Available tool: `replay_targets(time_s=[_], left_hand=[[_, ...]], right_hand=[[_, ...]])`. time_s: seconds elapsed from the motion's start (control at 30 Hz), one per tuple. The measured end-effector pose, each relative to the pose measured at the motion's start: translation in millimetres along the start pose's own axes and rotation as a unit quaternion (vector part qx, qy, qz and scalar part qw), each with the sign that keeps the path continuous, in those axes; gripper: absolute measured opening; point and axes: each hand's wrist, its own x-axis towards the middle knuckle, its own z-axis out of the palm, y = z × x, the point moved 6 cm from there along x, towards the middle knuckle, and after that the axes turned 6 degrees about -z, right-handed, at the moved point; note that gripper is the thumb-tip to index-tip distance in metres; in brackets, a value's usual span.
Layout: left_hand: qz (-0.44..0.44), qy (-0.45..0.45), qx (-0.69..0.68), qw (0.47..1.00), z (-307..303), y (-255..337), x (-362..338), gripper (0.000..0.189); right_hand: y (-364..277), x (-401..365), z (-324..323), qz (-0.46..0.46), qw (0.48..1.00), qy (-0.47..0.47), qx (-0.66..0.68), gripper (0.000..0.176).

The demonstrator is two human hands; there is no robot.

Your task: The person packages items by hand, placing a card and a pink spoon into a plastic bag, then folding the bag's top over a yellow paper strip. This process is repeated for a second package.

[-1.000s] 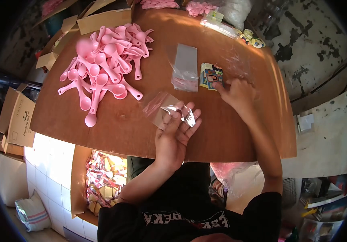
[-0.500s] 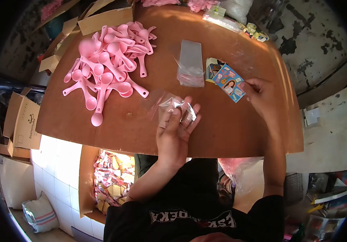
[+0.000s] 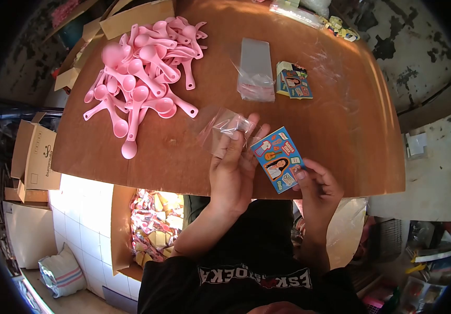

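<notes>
A clear plastic bag (image 3: 219, 129) is pinched in my left hand (image 3: 231, 167), thumb over it and fingers behind. My right hand (image 3: 317, 186) grips a blue printed card (image 3: 277, 159) by its lower right corner; the card shows a person and a guitar. Its upper left edge comes close to the fingertips of my left hand. Beyond them on the table lie a stack of clear bags (image 3: 255, 70) and a small pile of similar cards (image 3: 294, 81). A big heap of pink plastic spoons (image 3: 147, 78) spreads over the left side.
The brown table (image 3: 183, 152) has a curved far edge. Below its front edge at left stands a carton (image 3: 121, 225) of packed pink and yellow items. More cardboard boxes (image 3: 39, 157) are at the left, with a white sack (image 3: 62, 272) on the floor. Plastic packs (image 3: 296, 14) lie along the far edge.
My right hand has drawn the blue card off the pile toward me, beside my left hand. The left hand still holds the bag. The view has shifted slightly.
</notes>
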Motion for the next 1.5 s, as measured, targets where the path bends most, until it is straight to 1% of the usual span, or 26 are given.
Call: replay_targets(time_s=[0.03,0.07,0.13,0.23,0.27,0.33,0.4,0.47,0.67,0.77,0.83,0.87,0.97,1.03,1.1,1.17,1.23,1.27,1.33,1.37,1.5], left_hand=[[0.007,-0.013,-0.004,1.000,0,0,0,0.036],[0.007,-0.012,-0.003,1.000,0,1,0,0.036],[-0.011,0.010,-0.017,1.000,-2,3,-1,0.037],[-0.007,0.027,-0.014,1.000,-2,9,-1,0.037],[-0.007,0.028,-0.014,0.999,-2,8,-1,0.037],[-0.006,0.009,-0.013,1.000,-2,4,1,0.038],[-0.008,0.008,-0.007,1.000,-3,0,2,0.039],[-0.008,0.007,-0.001,1.000,-3,-2,3,0.039],[0.001,0.012,-0.005,1.000,0,-2,4,0.038],[-0.011,0.000,-0.003,1.000,2,-6,3,0.039],[-0.041,0.023,0.010,0.999,0,-9,2,0.038],[-0.041,0.023,0.011,0.999,1,-9,1,0.038],[-0.046,0.008,0.002,0.999,8,-9,1,0.037],[-0.045,-0.026,0.006,0.999,14,-10,-1,0.035],[-0.040,-0.030,0.017,0.999,15,-11,-1,0.037],[-0.038,-0.035,0.027,0.998,16,-13,-2,0.038],[-0.066,-0.039,0.031,0.997,18,-19,-5,0.039],[-0.067,-0.040,0.031,0.996,17,-20,-4,0.039],[-0.047,-0.062,0.029,0.997,17,-18,-3,0.039],[-0.046,-0.048,0.026,0.997,18,-15,-3,0.038],[-0.040,-0.053,0.028,0.997,17,-15,-3,0.038]], right_hand=[[3,-2,3,0.006,0.999,-0.011,0.036,0.024],[3,-2,3,0.007,0.999,-0.011,0.037,0.024],[1,-3,-1,0.010,0.999,0.028,-0.019,0.024],[8,-4,-7,-0.009,0.999,0.035,-0.004,0.025],[8,-4,-6,-0.008,0.999,0.034,-0.004,0.025],[10,-7,3,0.035,0.999,-0.004,0.029,0.024],[9,-6,6,0.026,0.999,-0.004,0.034,0.025],[6,-4,8,-0.002,0.999,0.000,0.052,0.026],[5,-2,7,-0.007,0.999,0.007,0.049,0.026],[12,-1,7,-0.016,0.998,0.009,0.058,0.025],[7,0,10,-0.013,0.998,0.012,0.068,0.024],[6,1,11,-0.010,0.997,0.015,0.077,0.023],[12,2,12,-0.026,0.996,-0.007,0.090,0.023],[12,1,12,-0.028,0.996,-0.021,0.086,0.022],[11,0,14,-0.029,0.996,-0.036,0.083,0.022],[10,0,12,-0.026,0.996,-0.009,0.084,0.021],[10,1,12,-0.034,0.996,-0.018,0.083,0.021],[8,1,12,-0.043,0.995,-0.029,0.082,0.020],[6,0,12,-0.037,0.996,-0.032,0.078,0.019],[6,0,12,-0.031,0.996,-0.036,0.073,0.019],[6,-2,11,-0.020,0.995,-0.049,0.087,0.019]])
